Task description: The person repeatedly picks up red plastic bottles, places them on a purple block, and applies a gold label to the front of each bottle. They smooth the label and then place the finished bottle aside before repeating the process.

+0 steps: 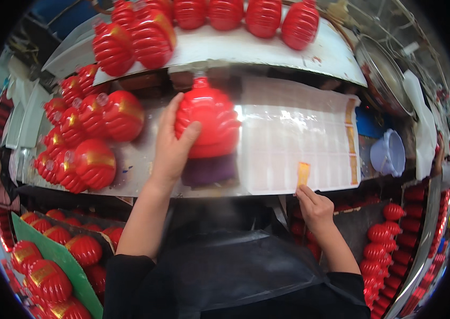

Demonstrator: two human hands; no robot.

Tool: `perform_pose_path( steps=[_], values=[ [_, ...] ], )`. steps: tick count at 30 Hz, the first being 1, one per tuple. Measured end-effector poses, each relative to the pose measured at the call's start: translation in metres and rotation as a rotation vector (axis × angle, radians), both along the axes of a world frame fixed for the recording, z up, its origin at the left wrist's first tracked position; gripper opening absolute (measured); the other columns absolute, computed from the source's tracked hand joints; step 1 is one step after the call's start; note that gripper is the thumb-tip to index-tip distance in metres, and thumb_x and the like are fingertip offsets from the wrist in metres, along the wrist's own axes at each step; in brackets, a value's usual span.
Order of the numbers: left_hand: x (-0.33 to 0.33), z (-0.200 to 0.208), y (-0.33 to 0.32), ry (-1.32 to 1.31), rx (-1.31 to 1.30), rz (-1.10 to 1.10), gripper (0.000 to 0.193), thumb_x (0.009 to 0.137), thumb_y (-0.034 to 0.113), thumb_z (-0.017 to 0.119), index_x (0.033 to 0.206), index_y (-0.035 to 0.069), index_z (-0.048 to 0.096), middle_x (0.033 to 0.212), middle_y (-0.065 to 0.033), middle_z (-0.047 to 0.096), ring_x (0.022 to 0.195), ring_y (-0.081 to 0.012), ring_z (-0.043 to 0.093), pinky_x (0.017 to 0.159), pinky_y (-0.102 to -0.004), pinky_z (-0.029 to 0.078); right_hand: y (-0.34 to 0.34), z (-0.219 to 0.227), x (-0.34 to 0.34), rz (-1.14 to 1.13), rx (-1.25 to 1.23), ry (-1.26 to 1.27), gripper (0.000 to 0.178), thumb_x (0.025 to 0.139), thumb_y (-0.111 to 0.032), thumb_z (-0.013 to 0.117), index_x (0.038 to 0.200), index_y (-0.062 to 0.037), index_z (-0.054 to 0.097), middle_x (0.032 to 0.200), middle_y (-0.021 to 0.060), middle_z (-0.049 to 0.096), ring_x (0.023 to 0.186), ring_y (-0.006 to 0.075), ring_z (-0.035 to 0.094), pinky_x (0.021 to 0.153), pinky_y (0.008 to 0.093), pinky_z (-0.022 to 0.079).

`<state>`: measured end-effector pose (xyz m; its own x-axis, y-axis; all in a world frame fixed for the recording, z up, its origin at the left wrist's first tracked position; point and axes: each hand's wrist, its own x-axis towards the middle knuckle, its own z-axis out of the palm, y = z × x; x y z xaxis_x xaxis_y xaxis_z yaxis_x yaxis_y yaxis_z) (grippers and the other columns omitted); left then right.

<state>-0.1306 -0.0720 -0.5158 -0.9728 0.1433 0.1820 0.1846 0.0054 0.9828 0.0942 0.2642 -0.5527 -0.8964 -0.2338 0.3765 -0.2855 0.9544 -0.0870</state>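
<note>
My left hand [170,141] is closed round a red ribbed bottle [210,119] with a narrow neck, its thumb on the near side. The bottle is slightly blurred and sits just beyond a dark purple pad [211,171]; whether they touch I cannot tell. My right hand [316,208] pinches the lower end of a small orange-gold strip [303,174] between thumb and fingers. The strip is over the near edge of a shallow white tray [273,127] with a grid of compartments. More gold strips [351,133] line the tray's right side.
Several red bottles [97,162] crowd the bench at left, and others [263,17] stand on a raised white shelf [214,50]. A lilac bucket [389,153] and a round metal pan [384,74] are at right. Below the bench, red bottles [84,250] fill containers beside a green board [57,266].
</note>
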Motion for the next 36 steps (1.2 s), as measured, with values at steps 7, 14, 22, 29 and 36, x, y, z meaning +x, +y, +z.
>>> perform_pose_path(
  steps=[7, 14, 22, 29, 36],
  values=[
    [0.003, 0.012, -0.001, -0.048, -0.090, 0.000, 0.084, 0.089, 0.026, 0.078, 0.159, 0.003, 0.038, 0.156, -0.0208, 0.043, 0.144, -0.0316, 0.045, 0.120, -0.0408, 0.037, -0.025, 0.086, -0.100, -0.441, -1.045, -0.885, 0.019, 0.101, -0.011, 0.067, 0.099, 0.0052, 0.077, 0.089, 0.0077, 0.078, 0.057, 0.0075, 0.063, 0.053, 0.0226, 0.051],
    [-0.005, 0.023, -0.003, -0.063, -0.018, 0.000, 0.087, 0.089, 0.030, 0.078, 0.160, 0.002, 0.036, 0.153, -0.0232, 0.049, 0.141, -0.0336, 0.050, 0.119, -0.0415, 0.038, -0.100, 0.159, -0.199, 0.240, -0.672, -0.267, 0.011, 0.094, 0.001, 0.071, 0.101, 0.0019, 0.079, 0.076, 0.0081, 0.075, 0.060, 0.0097, 0.069, 0.054, 0.0242, 0.053],
    [-0.034, 0.032, 0.002, -0.009, -0.196, 0.035, 0.062, 0.089, 0.031, 0.076, 0.139, -0.001, 0.056, 0.129, -0.0206, 0.062, 0.122, -0.0357, 0.061, 0.105, -0.0442, 0.048, -0.156, 0.135, -0.198, 0.553, 0.190, 0.228, 0.025, 0.071, -0.012, 0.068, 0.093, 0.0011, 0.071, 0.095, 0.0157, 0.074, 0.053, 0.0122, 0.057, 0.045, 0.0263, 0.043],
    [-0.036, 0.027, 0.003, 0.059, -0.246, 0.054, 0.055, 0.088, 0.024, 0.075, 0.134, 0.000, 0.058, 0.128, -0.0204, 0.063, 0.120, -0.0365, 0.061, 0.105, -0.0455, 0.048, -0.152, 0.115, -0.174, 0.533, 0.345, 0.291, 0.030, 0.073, -0.014, 0.069, 0.098, 0.0021, 0.075, 0.100, 0.0193, 0.075, 0.051, 0.0118, 0.053, 0.045, 0.0247, 0.041],
    [-0.028, 0.032, -0.010, 0.420, -0.456, 0.034, 0.057, 0.089, 0.028, 0.070, 0.141, 0.006, 0.060, 0.134, -0.0213, 0.060, 0.125, -0.0403, 0.056, 0.109, -0.0483, 0.044, -0.139, 0.131, -0.174, 0.404, -0.160, -0.006, 0.044, 0.090, -0.019, 0.079, 0.129, -0.0016, 0.070, 0.095, 0.0123, 0.071, 0.062, 0.0203, 0.063, 0.056, 0.0328, 0.051]
  ],
)
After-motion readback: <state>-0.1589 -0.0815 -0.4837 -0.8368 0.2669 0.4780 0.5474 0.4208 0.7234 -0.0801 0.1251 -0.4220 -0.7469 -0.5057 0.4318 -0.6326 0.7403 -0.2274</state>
